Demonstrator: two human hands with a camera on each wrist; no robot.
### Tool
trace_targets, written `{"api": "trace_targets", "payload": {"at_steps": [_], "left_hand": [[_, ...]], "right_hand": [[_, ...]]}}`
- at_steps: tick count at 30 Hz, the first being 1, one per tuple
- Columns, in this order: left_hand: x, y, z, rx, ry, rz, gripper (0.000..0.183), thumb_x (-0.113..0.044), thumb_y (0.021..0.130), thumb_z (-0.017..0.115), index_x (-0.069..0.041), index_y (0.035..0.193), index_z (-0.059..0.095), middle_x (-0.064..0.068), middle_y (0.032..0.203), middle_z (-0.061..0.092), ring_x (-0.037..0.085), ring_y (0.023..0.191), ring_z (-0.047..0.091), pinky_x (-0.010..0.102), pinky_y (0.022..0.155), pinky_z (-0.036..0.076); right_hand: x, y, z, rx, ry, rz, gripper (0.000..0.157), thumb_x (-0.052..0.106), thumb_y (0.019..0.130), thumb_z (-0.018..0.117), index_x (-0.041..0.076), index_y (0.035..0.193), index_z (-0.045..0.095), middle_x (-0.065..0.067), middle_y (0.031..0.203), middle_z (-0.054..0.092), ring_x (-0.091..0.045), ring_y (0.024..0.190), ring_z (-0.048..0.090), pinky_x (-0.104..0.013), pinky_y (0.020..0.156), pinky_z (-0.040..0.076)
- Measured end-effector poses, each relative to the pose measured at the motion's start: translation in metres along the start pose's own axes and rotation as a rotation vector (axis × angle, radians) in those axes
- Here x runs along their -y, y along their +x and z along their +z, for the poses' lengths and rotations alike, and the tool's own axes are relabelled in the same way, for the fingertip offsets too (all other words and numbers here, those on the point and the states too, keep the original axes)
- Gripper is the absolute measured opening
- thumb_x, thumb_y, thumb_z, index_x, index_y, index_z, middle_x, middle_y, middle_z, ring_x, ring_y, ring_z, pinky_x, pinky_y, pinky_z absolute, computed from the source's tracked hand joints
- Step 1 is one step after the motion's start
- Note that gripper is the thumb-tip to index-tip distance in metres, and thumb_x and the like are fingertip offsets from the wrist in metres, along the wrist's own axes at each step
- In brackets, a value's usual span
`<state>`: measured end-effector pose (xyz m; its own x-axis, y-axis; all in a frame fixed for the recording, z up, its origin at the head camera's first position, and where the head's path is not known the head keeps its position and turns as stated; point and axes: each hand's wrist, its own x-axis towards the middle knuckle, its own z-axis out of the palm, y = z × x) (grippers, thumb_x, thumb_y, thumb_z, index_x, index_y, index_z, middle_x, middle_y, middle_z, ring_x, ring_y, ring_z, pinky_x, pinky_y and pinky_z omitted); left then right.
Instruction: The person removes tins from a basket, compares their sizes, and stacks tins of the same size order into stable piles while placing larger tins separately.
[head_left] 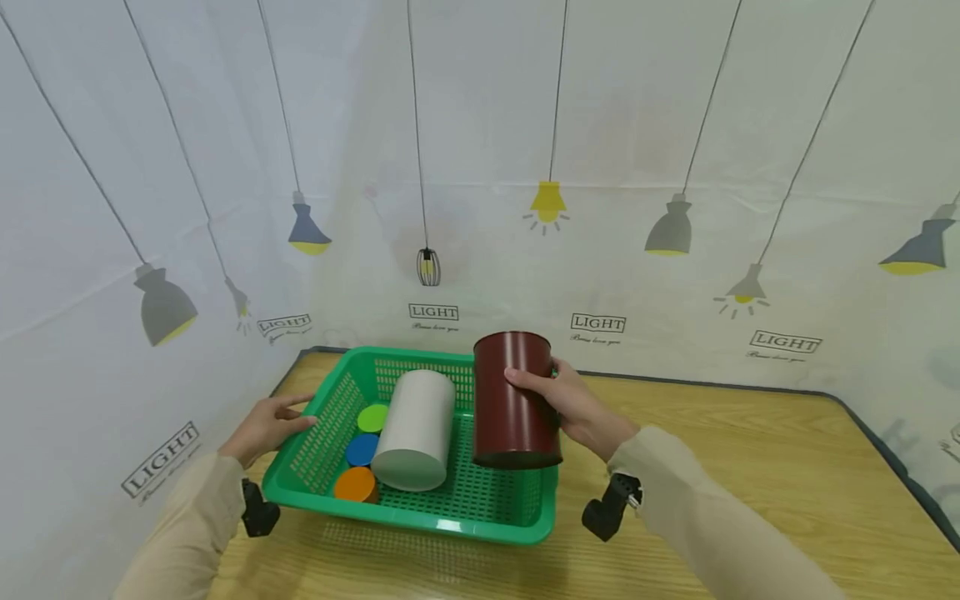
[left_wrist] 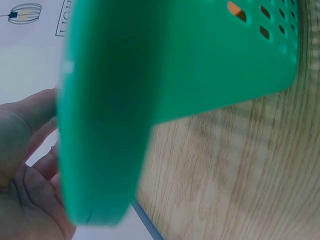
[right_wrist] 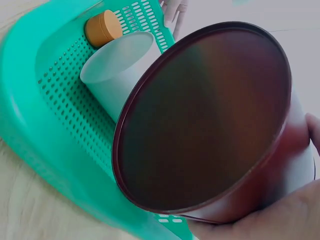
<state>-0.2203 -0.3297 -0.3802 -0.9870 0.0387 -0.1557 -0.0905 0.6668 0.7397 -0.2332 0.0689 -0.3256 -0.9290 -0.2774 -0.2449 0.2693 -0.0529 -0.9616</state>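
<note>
As right hand (head_left: 583,408) grips canister (head_left: 512,408), basket (head_left: 420,522) below

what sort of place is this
Probably a makeshift indoor tabletop workspace, perhaps for recording: there's a wood-grain table with a green basket, pale lamp-printed sheeting behind, and black devices worn at both wrists.

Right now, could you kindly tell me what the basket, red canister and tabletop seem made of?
The basket looks like glossy moulded plastic: smooth rim, perforated walls. The red canister may be painted metal, given its shiny streaks and raised end rim. The tabletop shows low-sheen wood grain, possibly real, possibly printed laminate.
</note>
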Motion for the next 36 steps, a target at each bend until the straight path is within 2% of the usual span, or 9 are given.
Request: {"api": "trace_targets", "payload": {"at_steps": [8, 16, 21, 26, 29, 33, 36], "left_hand": [[0.001, -0.002, -0.001, 0.002, -0.013, 0.005, 0.057, -0.022, 0.088, 0.056, 0.002, 0.135, 0.033, 0.036, 0.117, 0.043, 0.031, 0.090, 0.057, 0.039, 0.069, 0.052], [0.002, 0.000, 0.000, -0.005, -0.020, -0.012, 0.057, -0.021, 0.088, 0.056, 0.002, 0.135, 0.033, 0.036, 0.117, 0.043, 0.029, 0.088, 0.058, 0.039, 0.069, 0.052], [0.002, 0.000, 0.000, -0.013, -0.018, -0.012, 0.057, -0.022, 0.088, 0.057, 0.002, 0.135, 0.034, 0.035, 0.116, 0.044, 0.028, 0.086, 0.059, 0.039, 0.068, 0.052], [0.001, 0.000, 0.001, -0.018, -0.019, -0.011, 0.057, -0.021, 0.088, 0.057, 0.002, 0.135, 0.034, 0.035, 0.117, 0.043, 0.027, 0.085, 0.059, 0.038, 0.068, 0.052], [0.000, 0.000, 0.001, -0.024, -0.013, -0.012, 0.057, -0.021, 0.088, 0.057, 0.002, 0.135, 0.034, 0.035, 0.117, 0.043, 0.027, 0.085, 0.059, 0.038, 0.068, 0.052], [0.000, 0.000, 0.001, -0.028, -0.005, -0.010, 0.057, -0.021, 0.088, 0.057, 0.002, 0.135, 0.034, 0.036, 0.117, 0.042, 0.028, 0.086, 0.058, 0.038, 0.068, 0.052], [0.000, -0.001, 0.002, -0.027, -0.003, -0.006, 0.056, -0.021, 0.088, 0.056, 0.002, 0.135, 0.034, 0.036, 0.118, 0.041, 0.030, 0.088, 0.058, 0.038, 0.068, 0.052]], "right_hand": [[0.018, -0.020, -0.026, -0.022, -0.019, -0.047, 0.073, 0.026, 0.082, 0.063, 0.006, 0.138, 0.020, -0.018, 0.126, 0.040, -0.030, 0.105, 0.048, -0.042, 0.084, 0.045], [0.026, -0.037, -0.071, -0.074, -0.048, -0.099, 0.081, 0.030, 0.085, 0.060, 0.007, 0.142, 0.007, -0.017, 0.131, 0.031, -0.023, 0.103, 0.048, -0.040, 0.086, 0.043], [0.021, -0.042, -0.101, -0.152, -0.083, -0.072, 0.089, 0.035, 0.083, 0.061, 0.007, 0.142, 0.000, -0.016, 0.131, 0.029, -0.022, 0.104, 0.046, -0.038, 0.087, 0.043], [0.012, -0.046, -0.131, -0.227, -0.150, -0.052, 0.096, 0.037, 0.082, 0.061, 0.007, 0.142, -0.007, -0.018, 0.135, 0.023, -0.030, 0.113, 0.038, -0.035, 0.084, 0.044], [0.007, -0.046, -0.148, -0.270, -0.191, -0.069, 0.097, 0.038, 0.081, 0.061, 0.006, 0.141, -0.008, -0.017, 0.134, 0.023, -0.029, 0.110, 0.039, -0.035, 0.082, 0.045], [-0.002, -0.043, -0.167, -0.354, -0.279, -0.113, 0.093, 0.039, 0.081, 0.061, 0.002, 0.140, -0.001, -0.013, 0.125, 0.031, -0.020, 0.098, 0.046, -0.036, 0.079, 0.046], [-0.011, -0.041, -0.178, -0.414, -0.354, -0.156, 0.091, 0.039, 0.082, 0.060, -0.001, 0.138, 0.002, -0.017, 0.123, 0.031, -0.025, 0.100, 0.045, -0.042, 0.080, 0.045]]}}
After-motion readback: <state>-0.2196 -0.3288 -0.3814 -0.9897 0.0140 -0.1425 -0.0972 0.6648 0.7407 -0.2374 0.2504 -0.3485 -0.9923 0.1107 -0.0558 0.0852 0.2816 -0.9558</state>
